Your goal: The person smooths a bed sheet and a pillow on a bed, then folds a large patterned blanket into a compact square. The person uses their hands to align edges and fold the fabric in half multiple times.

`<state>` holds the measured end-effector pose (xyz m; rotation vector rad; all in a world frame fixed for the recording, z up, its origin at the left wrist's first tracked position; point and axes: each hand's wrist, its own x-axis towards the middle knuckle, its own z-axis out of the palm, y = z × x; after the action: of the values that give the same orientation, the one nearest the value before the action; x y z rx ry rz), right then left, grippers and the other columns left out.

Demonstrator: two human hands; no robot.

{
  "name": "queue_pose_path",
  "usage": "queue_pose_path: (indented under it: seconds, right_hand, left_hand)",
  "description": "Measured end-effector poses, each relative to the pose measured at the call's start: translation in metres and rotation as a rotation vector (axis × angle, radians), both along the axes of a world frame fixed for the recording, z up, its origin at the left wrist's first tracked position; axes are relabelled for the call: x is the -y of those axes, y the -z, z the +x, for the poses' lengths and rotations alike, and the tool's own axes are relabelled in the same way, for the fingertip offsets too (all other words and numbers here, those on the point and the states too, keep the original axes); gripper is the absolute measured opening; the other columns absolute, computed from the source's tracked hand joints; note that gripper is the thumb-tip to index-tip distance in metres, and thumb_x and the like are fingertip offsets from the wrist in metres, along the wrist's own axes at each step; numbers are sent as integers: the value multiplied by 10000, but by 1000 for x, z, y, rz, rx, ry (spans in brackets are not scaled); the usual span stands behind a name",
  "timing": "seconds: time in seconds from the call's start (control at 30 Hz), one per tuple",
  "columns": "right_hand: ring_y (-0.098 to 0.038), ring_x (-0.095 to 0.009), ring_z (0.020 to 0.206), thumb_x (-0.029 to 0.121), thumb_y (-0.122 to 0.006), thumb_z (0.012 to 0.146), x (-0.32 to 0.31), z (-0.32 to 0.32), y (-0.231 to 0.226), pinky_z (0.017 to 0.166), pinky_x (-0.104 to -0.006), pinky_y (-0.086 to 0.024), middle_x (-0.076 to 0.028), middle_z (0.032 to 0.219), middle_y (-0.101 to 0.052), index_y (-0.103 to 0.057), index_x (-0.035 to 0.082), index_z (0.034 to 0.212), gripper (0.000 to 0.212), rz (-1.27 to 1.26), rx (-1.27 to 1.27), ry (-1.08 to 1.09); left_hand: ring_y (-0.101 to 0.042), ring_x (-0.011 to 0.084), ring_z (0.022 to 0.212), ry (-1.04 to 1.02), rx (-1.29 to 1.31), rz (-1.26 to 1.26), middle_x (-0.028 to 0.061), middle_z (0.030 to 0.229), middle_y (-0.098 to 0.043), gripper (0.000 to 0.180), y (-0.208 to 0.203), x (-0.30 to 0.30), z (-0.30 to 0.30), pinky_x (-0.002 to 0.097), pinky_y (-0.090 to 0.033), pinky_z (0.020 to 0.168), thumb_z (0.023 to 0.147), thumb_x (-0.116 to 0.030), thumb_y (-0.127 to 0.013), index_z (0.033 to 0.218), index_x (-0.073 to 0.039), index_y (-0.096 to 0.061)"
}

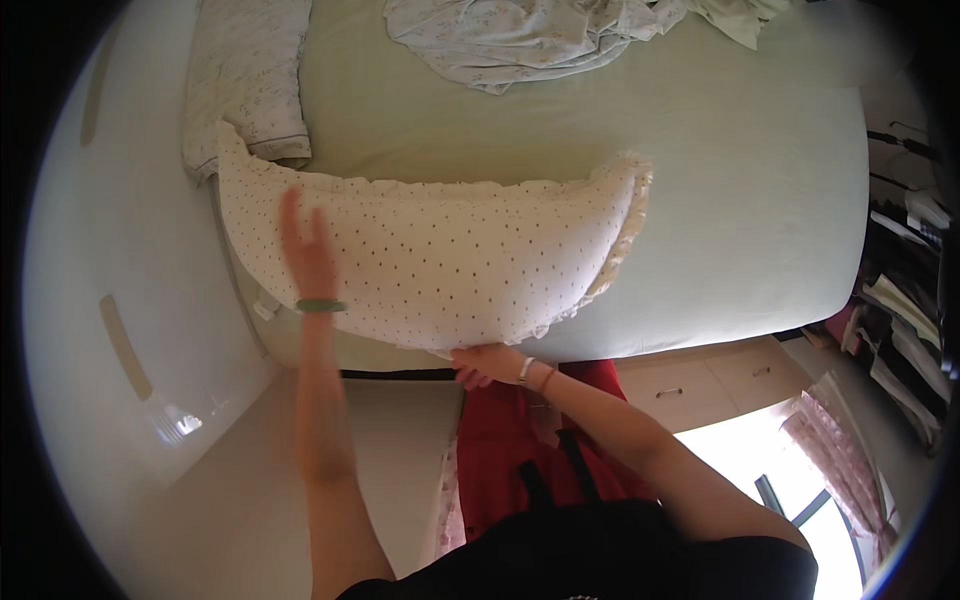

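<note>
Your left hand (310, 245) is loose, fingers spread over the left part of the dotted pillow (450, 260); it is blurred, and whether the palm presses the cloth or hangs just above it can't be told. Your right hand (490, 362) is at the pillow's near edge, fingers curled, but whether they have the cloth pinched or merely rest against it doesn't show. The pillow lies lengthwise along the near side of the bed (740, 250), its far left corner up against the floral pillow (250, 70) and its frill (630, 225) running down the right end. A hard pull toward yourself with the right hand could bring the near edge over the mattress side, since it sits so close to it. If the left hand sweeps without pressing, the cover may ruck up rather than lie flat. A push to the left could jam that corner into the floral pillow or the white wall (130, 240). The crumpled blanket (500, 50) lies well apart at the far side, so it should hardly interfere.
</note>
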<state>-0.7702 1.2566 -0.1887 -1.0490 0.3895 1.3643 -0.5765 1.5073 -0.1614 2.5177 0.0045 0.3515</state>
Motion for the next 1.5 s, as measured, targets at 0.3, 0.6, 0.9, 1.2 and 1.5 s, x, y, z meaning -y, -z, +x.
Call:
queue_pose_path:
  seconds: [0.3, 0.6, 0.9, 1.2, 1.5]
  right_hand:
    - [-606, -294, 696, 247, -595, 916, 173, 160, 11, 652, -382, -497, -86, 707, -614, -661, 63, 860, 204, -762, 1117, 79]
    - [-612, -296, 1009, 115, -612, 861, 66, 235, 91, 871, -383, -522, -42, 1375, -485, -502, 179, 1302, 459, -366, 1519, -256]
    - [-579, -324, 809, 58, -565, 814, 101, 210, 163, 665, -425, -457, -123, 853, -579, -556, 68, 836, 25, -242, 1295, -398]
    - [-673, -276, 886, 49, -697, 697, 318, -48, 121, 789, -360, -525, -123, 869, -721, -763, 99, 820, 148, -195, 490, -1388]
    - [-600, -254, 621, 229, -616, 905, 228, 115, 27, 569, -354, -490, -94, 727, -650, -635, 32, 845, 207, -766, 779, 246]
  left_hand:
    - [-514, 278, 1175, 587, -502, 389, 133, 1267, -561, 656, 30, 253, -39, 464, -329, 1022, 790, -465, -691, 1304, -91, -529]
    - [-517, 255, 1097, 663, -508, 249, 58, 1103, -579, 766, 25, 235, -62, 468, -319, 1033, 614, -412, -840, 1260, -116, -553]
    - [-510, 248, 1100, 688, -583, 154, 34, 1088, -561, 772, 25, 227, -70, 465, -299, 1084, 590, -379, -858, 1262, -150, -555]
    - [-537, 226, 1087, 909, -724, 169, 14, 1048, -584, 585, 31, 215, -83, 466, -284, 1091, 629, -373, -834, 1138, -178, -619]
    - [-86, 404, 1471, 401, -515, 367, 132, 1617, -62, 696, 106, 231, 14, 671, -186, 1096, 954, -506, -493, 1540, -259, -209]
